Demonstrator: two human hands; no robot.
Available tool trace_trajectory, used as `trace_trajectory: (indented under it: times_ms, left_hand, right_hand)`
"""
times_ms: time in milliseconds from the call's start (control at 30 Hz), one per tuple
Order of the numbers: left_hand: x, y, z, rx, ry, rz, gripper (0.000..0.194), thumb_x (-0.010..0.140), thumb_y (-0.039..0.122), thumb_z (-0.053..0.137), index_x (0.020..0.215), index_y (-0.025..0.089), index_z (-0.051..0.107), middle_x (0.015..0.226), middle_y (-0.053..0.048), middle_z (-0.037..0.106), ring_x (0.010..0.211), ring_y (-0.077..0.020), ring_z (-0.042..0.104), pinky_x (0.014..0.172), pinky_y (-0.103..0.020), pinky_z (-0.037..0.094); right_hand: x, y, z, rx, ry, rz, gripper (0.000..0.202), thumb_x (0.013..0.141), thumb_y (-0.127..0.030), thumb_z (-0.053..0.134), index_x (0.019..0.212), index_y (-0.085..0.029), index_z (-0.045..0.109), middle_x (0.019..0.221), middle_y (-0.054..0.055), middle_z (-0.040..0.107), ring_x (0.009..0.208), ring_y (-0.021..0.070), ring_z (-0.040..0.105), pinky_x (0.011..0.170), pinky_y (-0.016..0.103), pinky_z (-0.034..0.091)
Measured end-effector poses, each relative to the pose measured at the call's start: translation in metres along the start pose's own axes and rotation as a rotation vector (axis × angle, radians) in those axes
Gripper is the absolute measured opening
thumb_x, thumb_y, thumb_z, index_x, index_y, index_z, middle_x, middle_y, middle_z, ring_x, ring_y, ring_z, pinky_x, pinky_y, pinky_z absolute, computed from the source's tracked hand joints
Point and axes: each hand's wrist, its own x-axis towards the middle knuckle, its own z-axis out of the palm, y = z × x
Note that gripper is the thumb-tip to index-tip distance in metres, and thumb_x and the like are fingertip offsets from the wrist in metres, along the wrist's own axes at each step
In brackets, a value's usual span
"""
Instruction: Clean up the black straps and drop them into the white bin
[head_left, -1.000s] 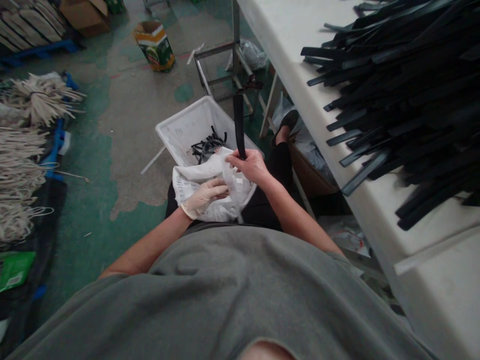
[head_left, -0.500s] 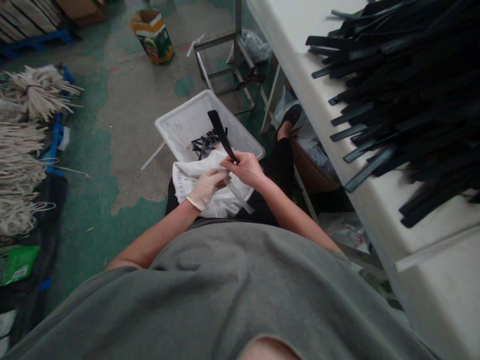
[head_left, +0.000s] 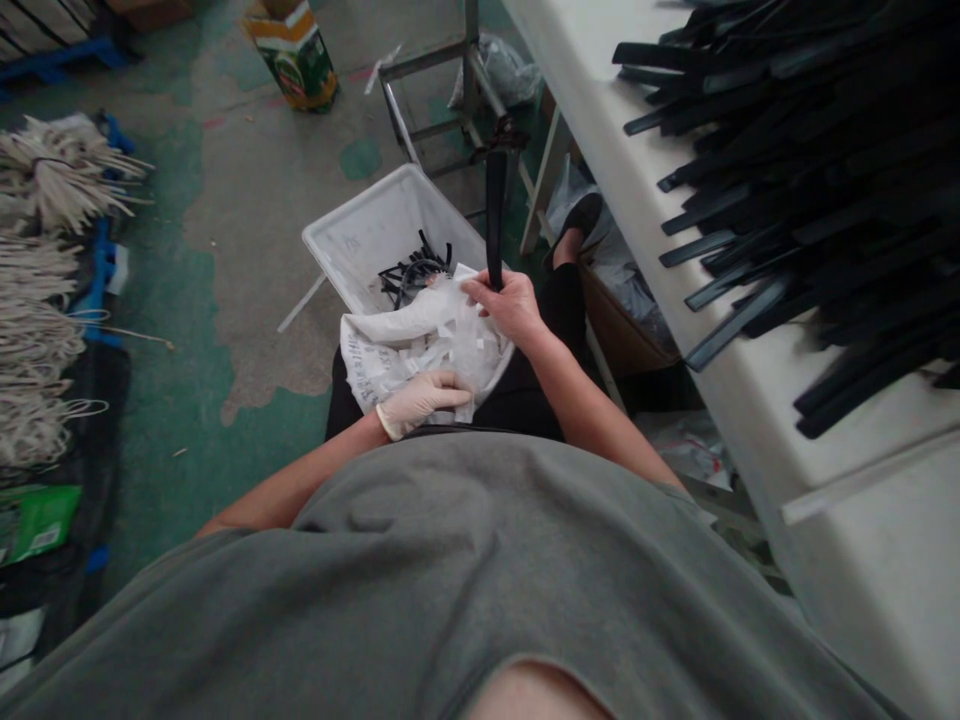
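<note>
My right hand [head_left: 511, 306], bare, is closed on the lower end of a flat black strip [head_left: 494, 215] that points away from me. A translucent plastic strip [head_left: 463, 335] runs down from beside its fingertips toward my lap. Gloved in pale white, my left hand [head_left: 426, 400] pinches the lower end of that strip. Beneath both hands a white printed sack [head_left: 367, 365] lies over my lap, with clear plastic pieces on it. Just beyond it stands a white plastic bin [head_left: 352, 225] with several short black pieces [head_left: 416, 268] inside.
On the right, a white table [head_left: 600, 130] carries a large pile of black strips [head_left: 810, 180]. A metal frame [head_left: 427, 130] stands ahead, near a green and yellow carton [head_left: 296, 60]. Bundles of off-white cord [head_left: 37, 300] lie at left. A cardboard box [head_left: 626, 310] sits under the table.
My hands have drawn apart: the left came down toward my lap, the right moved slightly up and right. The black strip now points nearly straight ahead instead of leaning left.
</note>
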Motion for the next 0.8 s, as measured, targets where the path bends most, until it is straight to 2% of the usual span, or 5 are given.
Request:
trace_trajectory:
  times_ms: [333,467,567,667,800]
  left_hand:
    - [0.004,0.006,-0.004,0.132,-0.290,-0.179,0.021,0.073,0.029,0.076,0.082,0.010,0.077,0.066,-0.010,0.070,0.057,-0.0151,0.062,0.057,-0.024,0.045]
    - [0.030,0.019,-0.032,-0.069,-0.241,-0.196,0.016,0.079,0.025,0.069,0.078,0.010,0.073,0.076,-0.013,0.073,0.069,-0.0208,0.069,0.072,-0.031,0.053]
    - [0.055,0.077,-0.079,-0.291,0.030,-0.126,0.020,0.087,0.018,0.054,0.075,0.011,0.069,0.070,-0.010,0.072,0.063,-0.0192,0.070,0.073,-0.033,0.054]
    - [0.060,0.162,-0.118,-0.465,0.297,0.148,0.029,0.094,0.017,0.043,0.076,0.014,0.066,0.065,-0.006,0.071,0.058,-0.0156,0.068,0.070,-0.030,0.055]
    - [0.044,0.226,-0.120,-0.525,0.338,0.478,0.022,0.096,0.026,0.052,0.081,0.017,0.065,0.068,-0.002,0.072,0.061,-0.0114,0.068,0.071,-0.025,0.054]
  right_hand:
    - [0.000,0.000,0.000,0.074,0.004,0.051,0.024,0.076,-0.037,0.067,0.071,-0.014,0.064,0.060,-0.001,0.061,0.048,0.0075,0.050,0.044,0.017,0.043]
    - [-0.001,0.010,-0.008,0.068,-0.007,0.175,0.027,0.083,-0.041,0.059,0.081,-0.015,0.065,0.066,0.000,0.065,0.052,0.0093,0.055,0.044,0.017,0.046]
    - [-0.009,0.029,-0.012,0.017,-0.062,0.269,0.030,0.089,-0.043,0.050,0.096,-0.016,0.062,0.073,0.000,0.070,0.043,0.0070,0.052,0.042,0.018,0.046]
    - [-0.023,0.052,-0.011,-0.004,-0.100,0.255,0.027,0.091,-0.039,0.045,0.100,-0.017,0.058,0.073,-0.001,0.069,0.036,0.0059,0.050,0.042,0.018,0.045]
    - [-0.037,0.066,-0.006,0.043,-0.062,0.214,0.028,0.086,-0.036,0.046,0.105,-0.017,0.058,0.077,0.000,0.069,0.045,0.0085,0.058,0.047,0.020,0.048]
